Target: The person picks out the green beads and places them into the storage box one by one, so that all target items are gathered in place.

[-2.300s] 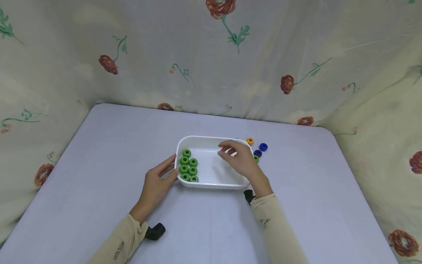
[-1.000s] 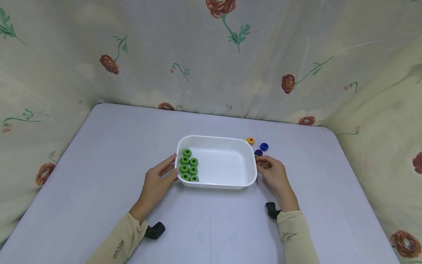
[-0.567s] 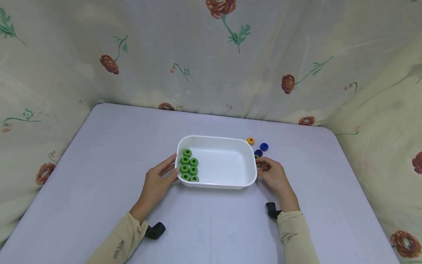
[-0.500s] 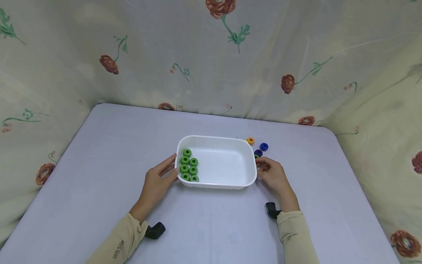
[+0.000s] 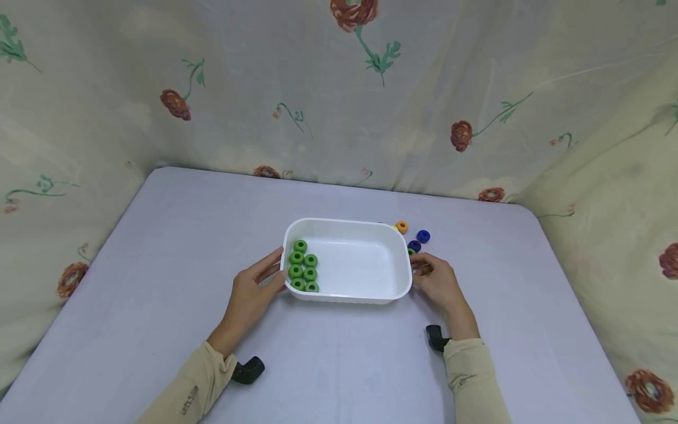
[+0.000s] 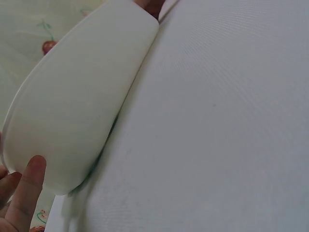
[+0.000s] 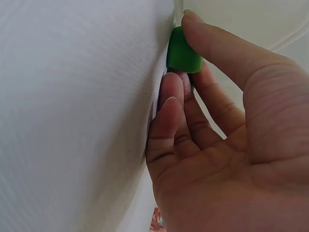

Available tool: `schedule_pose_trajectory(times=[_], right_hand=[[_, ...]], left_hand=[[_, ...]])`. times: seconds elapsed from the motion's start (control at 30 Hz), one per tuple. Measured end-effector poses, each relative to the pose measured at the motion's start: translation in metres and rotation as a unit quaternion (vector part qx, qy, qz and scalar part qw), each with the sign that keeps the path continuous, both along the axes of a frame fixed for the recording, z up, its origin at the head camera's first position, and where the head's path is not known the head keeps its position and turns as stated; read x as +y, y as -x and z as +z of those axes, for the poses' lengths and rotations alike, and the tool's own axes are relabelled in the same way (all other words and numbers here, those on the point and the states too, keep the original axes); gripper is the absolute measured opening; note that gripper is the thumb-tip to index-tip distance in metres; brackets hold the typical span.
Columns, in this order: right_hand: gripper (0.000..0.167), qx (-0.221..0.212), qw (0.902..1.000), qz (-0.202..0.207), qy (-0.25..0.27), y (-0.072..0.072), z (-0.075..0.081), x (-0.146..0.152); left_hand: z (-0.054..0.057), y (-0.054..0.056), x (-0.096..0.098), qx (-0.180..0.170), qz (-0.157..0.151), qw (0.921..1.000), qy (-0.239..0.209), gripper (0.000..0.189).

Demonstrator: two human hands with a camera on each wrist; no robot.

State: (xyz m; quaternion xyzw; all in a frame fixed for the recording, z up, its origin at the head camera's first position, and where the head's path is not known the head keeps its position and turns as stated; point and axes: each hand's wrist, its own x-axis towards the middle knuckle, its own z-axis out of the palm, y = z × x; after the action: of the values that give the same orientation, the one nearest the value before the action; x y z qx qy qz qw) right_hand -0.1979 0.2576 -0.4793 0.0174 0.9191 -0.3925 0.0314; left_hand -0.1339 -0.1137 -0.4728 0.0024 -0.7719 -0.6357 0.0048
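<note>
A white rectangular tray (image 5: 349,297) stands mid-table with several green beads (image 5: 296,258) lined up at its left end. My left hand (image 5: 254,292) holds that end, thumb at the rim; the left wrist view has a fingertip (image 6: 35,166) against the outer wall. Beyond the tray's right end, my right hand (image 5: 438,282) is low by the table. Its thumb and fingers pinch a green bead (image 7: 184,52), which shows its side in the right wrist view and is mostly covered by the tray and fingers from above.
Several loose beads lie behind the tray's right end: orange (image 5: 402,227), blue (image 5: 423,236), dark blue (image 5: 415,246), and a yellow one partly hidden by the rim. A flowered curtain (image 5: 318,106) surrounds the white table (image 5: 212,212) at the back and sides.
My right hand has moved from above the tray to the right, down beside its outer end, and has taken a green bead between thumb and fingers. The left hand and tray stay put.
</note>
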Motion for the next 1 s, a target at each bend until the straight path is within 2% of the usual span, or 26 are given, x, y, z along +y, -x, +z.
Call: schedule_pose_trajectory(times=[0.43,0.7,1.0], right_hand=[[0.038,-0.008,0.9999,-0.005,-0.010,-0.0006,0.0001,0.0007],[0.036,-0.034,0.9991,-0.022,-0.009,-0.0056,-0.0005,-0.0004],[0.034,-0.026,0.9992,-0.029,-0.002,-0.0023,0.0039,-0.0006]], left_hand=[[0.0027,-0.0014,0.0018,-0.004,0.006,1.0000,-0.005,0.051],[0.0008,-0.0063,0.0020,-0.018,0.012,0.9998,0.004,0.052],[0.0013,-0.0014,0.0033,-0.006,0.014,0.9999,0.008,0.052]])
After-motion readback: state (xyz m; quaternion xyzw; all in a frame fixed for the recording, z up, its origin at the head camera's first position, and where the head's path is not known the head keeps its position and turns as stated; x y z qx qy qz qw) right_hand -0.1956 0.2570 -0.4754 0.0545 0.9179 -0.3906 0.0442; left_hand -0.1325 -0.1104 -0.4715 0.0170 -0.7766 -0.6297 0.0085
